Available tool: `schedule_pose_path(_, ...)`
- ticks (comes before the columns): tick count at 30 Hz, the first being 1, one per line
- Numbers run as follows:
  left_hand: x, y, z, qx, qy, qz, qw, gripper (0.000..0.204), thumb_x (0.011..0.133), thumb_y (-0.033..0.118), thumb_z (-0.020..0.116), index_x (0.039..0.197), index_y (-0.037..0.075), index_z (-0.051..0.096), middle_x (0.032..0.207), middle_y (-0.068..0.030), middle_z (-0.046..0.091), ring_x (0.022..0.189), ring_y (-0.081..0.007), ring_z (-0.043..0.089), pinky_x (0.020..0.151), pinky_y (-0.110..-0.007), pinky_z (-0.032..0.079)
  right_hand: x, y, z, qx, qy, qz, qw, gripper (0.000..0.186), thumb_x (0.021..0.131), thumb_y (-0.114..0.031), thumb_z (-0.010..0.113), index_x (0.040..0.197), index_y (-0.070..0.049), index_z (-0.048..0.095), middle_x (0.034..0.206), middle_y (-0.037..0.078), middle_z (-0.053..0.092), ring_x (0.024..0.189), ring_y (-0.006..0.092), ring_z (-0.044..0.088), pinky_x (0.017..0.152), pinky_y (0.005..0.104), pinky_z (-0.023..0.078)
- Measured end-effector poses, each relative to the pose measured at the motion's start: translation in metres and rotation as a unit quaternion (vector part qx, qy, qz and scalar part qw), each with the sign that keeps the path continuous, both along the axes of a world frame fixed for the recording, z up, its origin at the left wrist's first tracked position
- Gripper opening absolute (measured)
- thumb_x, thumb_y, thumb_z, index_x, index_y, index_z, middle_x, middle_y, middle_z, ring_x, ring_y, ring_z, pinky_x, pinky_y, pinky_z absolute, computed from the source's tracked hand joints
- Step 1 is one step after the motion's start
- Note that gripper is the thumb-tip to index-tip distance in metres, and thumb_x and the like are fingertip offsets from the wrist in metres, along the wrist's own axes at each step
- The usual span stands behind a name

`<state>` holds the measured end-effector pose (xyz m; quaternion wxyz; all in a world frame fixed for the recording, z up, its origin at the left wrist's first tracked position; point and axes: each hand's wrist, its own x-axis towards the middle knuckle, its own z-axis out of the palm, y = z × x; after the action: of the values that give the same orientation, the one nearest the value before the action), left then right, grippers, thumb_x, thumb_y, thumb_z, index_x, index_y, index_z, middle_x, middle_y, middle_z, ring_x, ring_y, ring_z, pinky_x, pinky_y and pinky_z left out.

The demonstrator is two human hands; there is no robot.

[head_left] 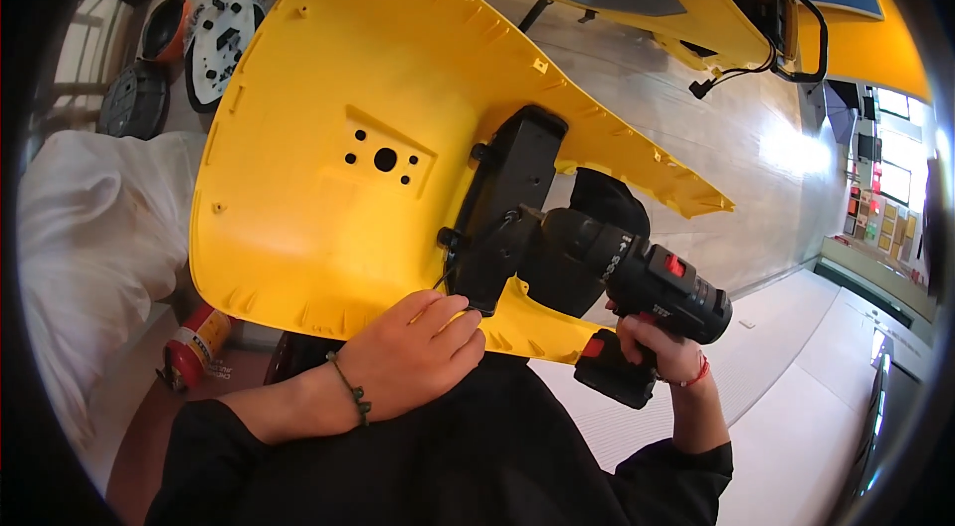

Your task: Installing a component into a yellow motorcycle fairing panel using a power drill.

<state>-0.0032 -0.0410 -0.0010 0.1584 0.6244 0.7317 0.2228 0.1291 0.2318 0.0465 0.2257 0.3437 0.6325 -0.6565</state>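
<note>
A large curved yellow panel (288,168) with slots and holes lies across my view. A long black bracket (502,173) with a thin cable runs across it, beside a black rounded part (612,193). My right hand (657,347) is closed round the grip of a black cordless drill (652,277) with a red switch; its front end points left onto the bracket. My left hand (428,337) is curled at the panel's near edge by the bracket's lower end; what its fingertips hold is hidden.
A yellow vehicle body (647,19) stands beyond on the pale floor (746,188). At left are white fabric (99,228), a red extinguisher (189,347), a tray of small black parts (219,44) and a black-orange bowl-shaped object (164,29). A white step (776,377) is at right.
</note>
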Motion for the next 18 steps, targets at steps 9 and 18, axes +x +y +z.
schedule_pose_path(9,-0.013,-0.006,0.006,-0.046,-0.107,0.032,0.993,0.028,0.075,0.024,0.068,0.1,0.01,0.061,0.107,-0.0025,0.06,0.104,-0.0187,0.054,0.09,-0.032,0.042,-0.016,-0.01,-0.011,-0.06,-0.01,-0.051,0.997,0.028,0.078,-0.003,0.05,0.104,0.006,0.052,0.057,0.004,0.05,0.044,0.0094,0.045,0.046,0.0221,0.037)
schedule_pose_path(18,-0.012,-0.017,-0.008,-0.123,0.063,-0.064,0.988,0.027,0.074,0.018,0.061,0.1,0.008,0.061,0.104,-0.0043,0.059,0.1,-0.0192,0.055,0.082,-0.03,0.044,-0.002,-0.014,-0.02,-0.078,-0.025,-0.051,0.995,0.027,0.077,0.001,0.051,0.104,0.005,0.054,0.058,0.004,0.05,0.046,0.0085,0.045,0.046,0.0218,0.037)
